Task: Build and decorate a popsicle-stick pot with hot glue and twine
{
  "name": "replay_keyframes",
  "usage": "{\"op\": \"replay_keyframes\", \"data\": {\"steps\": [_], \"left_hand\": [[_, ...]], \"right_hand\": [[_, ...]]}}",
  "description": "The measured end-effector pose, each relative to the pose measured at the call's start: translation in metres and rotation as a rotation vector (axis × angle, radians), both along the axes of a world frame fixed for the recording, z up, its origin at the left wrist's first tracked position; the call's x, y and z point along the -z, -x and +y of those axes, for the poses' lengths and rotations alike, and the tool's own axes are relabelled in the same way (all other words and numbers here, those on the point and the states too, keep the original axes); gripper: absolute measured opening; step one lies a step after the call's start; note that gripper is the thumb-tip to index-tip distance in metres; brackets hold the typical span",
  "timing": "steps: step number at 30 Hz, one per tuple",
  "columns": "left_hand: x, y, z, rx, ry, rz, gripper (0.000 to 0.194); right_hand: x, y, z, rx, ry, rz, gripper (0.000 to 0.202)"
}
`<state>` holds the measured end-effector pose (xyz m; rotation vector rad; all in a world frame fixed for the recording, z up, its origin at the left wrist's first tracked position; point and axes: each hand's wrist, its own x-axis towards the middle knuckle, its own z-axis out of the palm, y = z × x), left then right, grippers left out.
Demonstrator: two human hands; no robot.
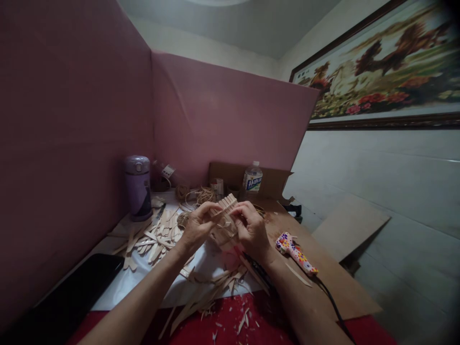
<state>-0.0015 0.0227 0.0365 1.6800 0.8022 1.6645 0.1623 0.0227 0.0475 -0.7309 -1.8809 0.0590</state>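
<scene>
A small structure of pale wooden sticks [223, 234] is held up over the middle of the table. At its left side, my left hand [200, 223] pinches the structure near its top between thumb and fingers. On the other side my right hand [250, 226] has its fingers closed at the upper right edge, by a thin crosswise strip. Several short stick ends [230, 200] stand up side by side above the fingertips. Part of the structure is hidden behind both hands.
Loose wooden sticks [158, 239] lie left of the hands. A purple flask [138, 189] stands behind them. A patterned glue gun [296, 254] with a cable lies on the brown board [334, 282]. Behind are a plastic bottle [253, 179] and twine [205, 195]. A black object [82, 282] is front left.
</scene>
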Motion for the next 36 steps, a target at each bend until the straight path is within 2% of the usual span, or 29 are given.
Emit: {"op": "replay_keyframes", "data": {"steps": [2, 5, 10, 15, 21, 24, 26, 29, 31, 33, 36], "left_hand": [[-0.001, 0.001, 0.000, -0.054, -0.054, 0.064, 0.008], [-0.002, 0.000, -0.002, -0.094, -0.095, 0.109, 0.013], [-0.003, -0.004, -0.005, -0.113, -0.090, 0.180, 0.021], [-0.001, -0.005, -0.003, -0.109, -0.099, 0.192, 0.021], [-0.001, -0.006, 0.000, -0.106, -0.066, 0.128, 0.017], [0.000, -0.007, 0.000, -0.129, -0.033, 0.100, 0.017], [0.001, -0.007, 0.001, -0.150, -0.027, 0.101, 0.018], [0.002, -0.006, 0.001, -0.166, -0.008, 0.098, 0.019], [0.001, -0.006, 0.001, -0.163, 0.008, 0.081, 0.020], [0.000, -0.005, 0.000, -0.153, 0.024, 0.061, 0.021], [0.000, -0.004, 0.000, -0.142, 0.049, 0.038, 0.024]], "right_hand": [[0.001, 0.003, -0.001, 0.003, -0.020, -0.001, 0.013], [0.004, 0.006, -0.001, 0.017, -0.059, -0.011, 0.014], [0.009, 0.007, 0.000, 0.049, -0.084, -0.040, 0.013], [0.011, 0.009, -0.002, 0.082, -0.088, -0.059, 0.013], [-0.005, 0.003, -0.007, 0.140, -0.090, 0.035, 0.015], [-0.012, -0.027, -0.009, 0.262, -0.037, 0.035, 0.014], [-0.008, -0.059, -0.012, 0.448, 0.090, -0.146, 0.018], [0.012, -0.112, -0.013, 0.768, 0.311, -0.475, 0.017], [0.029, -0.139, -0.011, 0.860, 0.516, -0.616, 0.029], [0.042, -0.156, -0.008, 0.788, 0.664, -0.639, 0.038], [0.050, -0.165, -0.005, 0.633, 0.716, -0.531, 0.036]]}}
